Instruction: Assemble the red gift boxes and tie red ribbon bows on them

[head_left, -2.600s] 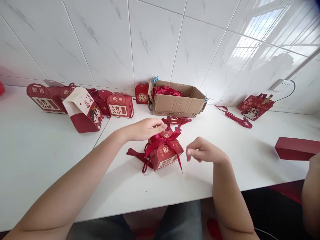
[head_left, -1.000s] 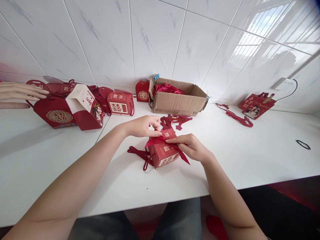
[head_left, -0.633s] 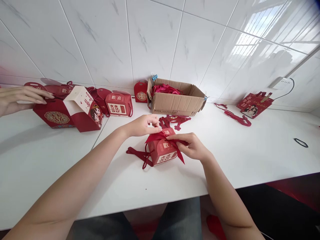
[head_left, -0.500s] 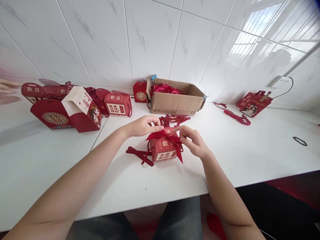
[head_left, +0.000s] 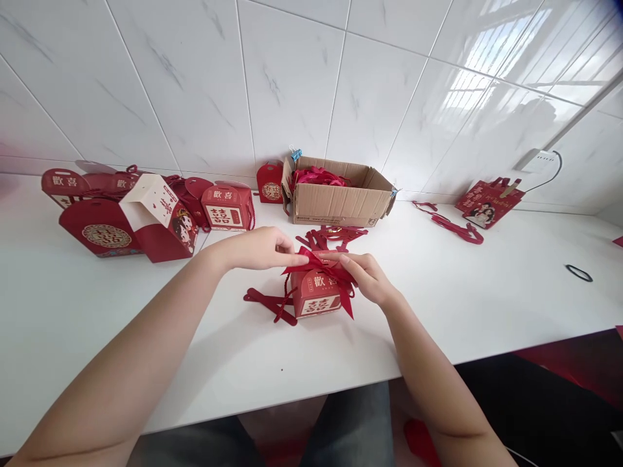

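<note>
Left grip (head_left: 260, 250) pinches one side of the bow (head_left: 317, 265), right grip (head_left: 367, 277) the other, likely steadying it atop the box (head_left: 316, 296).

On the small red cardboard box nearest you (head_left: 315, 293), you can read 歡喜 above 囍. The boxy red cardboard carton behind left (head_left: 226, 207) shows you both again; the brown corrugated box (head_left: 335, 206) bears print mostly too small.

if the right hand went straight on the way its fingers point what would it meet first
Straight on, the right hand would likely meet the red bow first, with the left hand just beyond; depth between them is hard to judge.
</note>
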The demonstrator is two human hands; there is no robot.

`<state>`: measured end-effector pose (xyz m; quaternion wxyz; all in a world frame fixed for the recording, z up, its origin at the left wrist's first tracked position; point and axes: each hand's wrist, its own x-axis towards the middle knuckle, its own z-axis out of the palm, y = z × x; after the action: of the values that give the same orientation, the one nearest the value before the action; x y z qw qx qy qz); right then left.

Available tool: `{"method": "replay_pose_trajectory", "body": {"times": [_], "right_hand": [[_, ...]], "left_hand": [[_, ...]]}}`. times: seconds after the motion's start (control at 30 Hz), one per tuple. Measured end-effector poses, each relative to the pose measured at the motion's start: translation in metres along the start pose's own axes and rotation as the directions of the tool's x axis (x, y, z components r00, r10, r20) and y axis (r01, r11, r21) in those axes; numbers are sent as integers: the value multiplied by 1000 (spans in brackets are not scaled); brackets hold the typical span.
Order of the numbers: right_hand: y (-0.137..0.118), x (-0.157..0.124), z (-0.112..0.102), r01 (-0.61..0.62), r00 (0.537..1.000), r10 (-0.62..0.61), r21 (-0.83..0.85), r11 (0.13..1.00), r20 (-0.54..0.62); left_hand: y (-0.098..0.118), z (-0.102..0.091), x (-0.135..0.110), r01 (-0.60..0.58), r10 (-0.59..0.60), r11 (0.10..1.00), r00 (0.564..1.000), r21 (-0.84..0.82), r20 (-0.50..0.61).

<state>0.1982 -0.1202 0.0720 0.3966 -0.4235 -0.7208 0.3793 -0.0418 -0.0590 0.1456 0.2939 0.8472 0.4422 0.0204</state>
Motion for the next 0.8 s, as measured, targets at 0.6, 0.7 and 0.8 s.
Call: {"method": "replay_pose_trajectory", "body": {"times": [0.6,0.7,0.8], "right_hand": [[-7,6,0,71,996,-36,-454,888,86],[-10,8,2,35,997,1,-499,866,71],[-11,8,3,15,997,26,-539,842,69]], "left_hand": [[36,22,-24,-208,228,920,973,333,-24],[35,22,-26,-184,194,921,981,344,6],[35,22,-28,-177,177,923,984,341,33]]}}
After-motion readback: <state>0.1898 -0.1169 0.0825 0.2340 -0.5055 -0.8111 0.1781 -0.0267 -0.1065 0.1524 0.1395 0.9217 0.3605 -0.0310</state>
